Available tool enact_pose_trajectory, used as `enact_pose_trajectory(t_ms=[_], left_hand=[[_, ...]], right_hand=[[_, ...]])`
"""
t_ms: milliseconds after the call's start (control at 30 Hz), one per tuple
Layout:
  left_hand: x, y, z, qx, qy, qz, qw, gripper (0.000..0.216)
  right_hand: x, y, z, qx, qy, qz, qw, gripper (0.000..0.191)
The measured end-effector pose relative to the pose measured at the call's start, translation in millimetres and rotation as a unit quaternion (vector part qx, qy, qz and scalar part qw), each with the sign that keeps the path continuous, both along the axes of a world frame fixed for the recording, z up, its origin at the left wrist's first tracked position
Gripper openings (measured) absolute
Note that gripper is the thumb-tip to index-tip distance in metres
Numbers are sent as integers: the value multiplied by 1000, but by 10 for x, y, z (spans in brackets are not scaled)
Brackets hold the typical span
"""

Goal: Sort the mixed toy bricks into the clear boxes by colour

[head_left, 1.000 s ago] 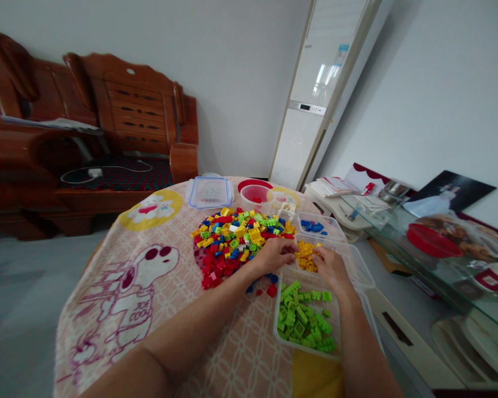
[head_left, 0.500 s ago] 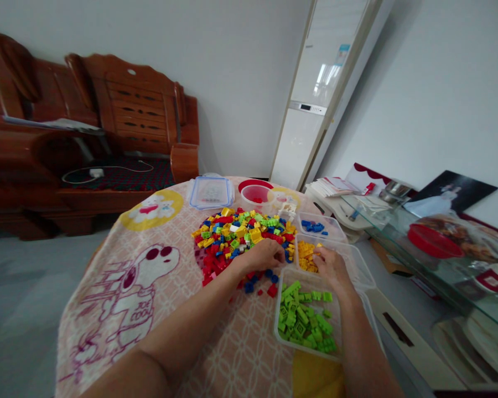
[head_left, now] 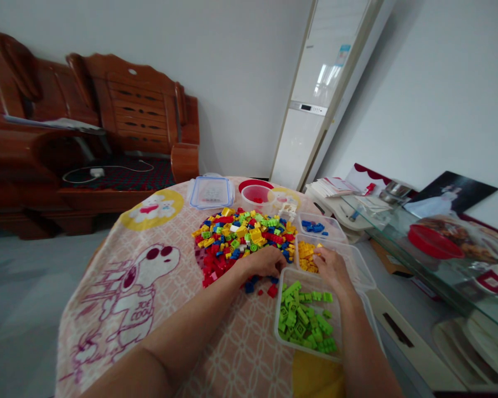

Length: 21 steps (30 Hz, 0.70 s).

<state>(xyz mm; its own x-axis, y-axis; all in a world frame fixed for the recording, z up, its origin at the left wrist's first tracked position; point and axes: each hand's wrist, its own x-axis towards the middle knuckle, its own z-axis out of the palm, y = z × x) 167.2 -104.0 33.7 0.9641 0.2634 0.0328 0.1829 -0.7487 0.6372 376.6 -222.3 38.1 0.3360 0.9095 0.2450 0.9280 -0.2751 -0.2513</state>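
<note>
- Round table under a pink cartoon-print cloth (head_left: 149, 287): left half of the cloth is bare, open room there; right edge is crowded with tubs
- Left hand (head_left: 264, 262) sits on the near right edge of the heap of mixed red, yellow, green and blue plastic bricks (head_left: 236, 235), fingers curled down into the bricks; cannot tell if it grips one
- Right hand (head_left: 332, 268) lies over the near rim of the clear rectangular plastic tub of yellow bricks (head_left: 357, 265), fingers bent in over the bricks; grip cannot be told
- Narrow gap between the two hands
- Clear rectangular tub of green bricks (head_left: 276, 326) just below both hands, touching the yellow tub, bottom mostly covered
- Clear tub with a few blue bricks (head_left: 332, 221) behind the yellow tub
- Round clear tub with a few red bricks (head_left: 249, 194) behind the heap, red lid (head_left: 253, 182) behind it, flat clear lid with blue rim (head_left: 211, 192) to its left
- Loose red and blue bricks (head_left: 269, 288) on the cloth between heap and green tub
- Brown wooden sofa (head_left: 128, 110) off to the left, glass-topped side table (head_left: 419, 243) near the tub side
</note>
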Motion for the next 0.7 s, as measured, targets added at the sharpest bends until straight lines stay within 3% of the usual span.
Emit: enact_pose_trajectory(t_ms=[267,533,700], left_hand=[[4,9,-13,-14,7,49,999,10],[-10,-23,32,-12,9,-2,1000,10],[-2,17,26,-29,-17,71,997,19]], right_hand=[[16,-7,-36,15,4,6,1000,27],[19,-6,-19,0,13,7,1000,30],[13,-4,-12,3,12,1,1000,30]])
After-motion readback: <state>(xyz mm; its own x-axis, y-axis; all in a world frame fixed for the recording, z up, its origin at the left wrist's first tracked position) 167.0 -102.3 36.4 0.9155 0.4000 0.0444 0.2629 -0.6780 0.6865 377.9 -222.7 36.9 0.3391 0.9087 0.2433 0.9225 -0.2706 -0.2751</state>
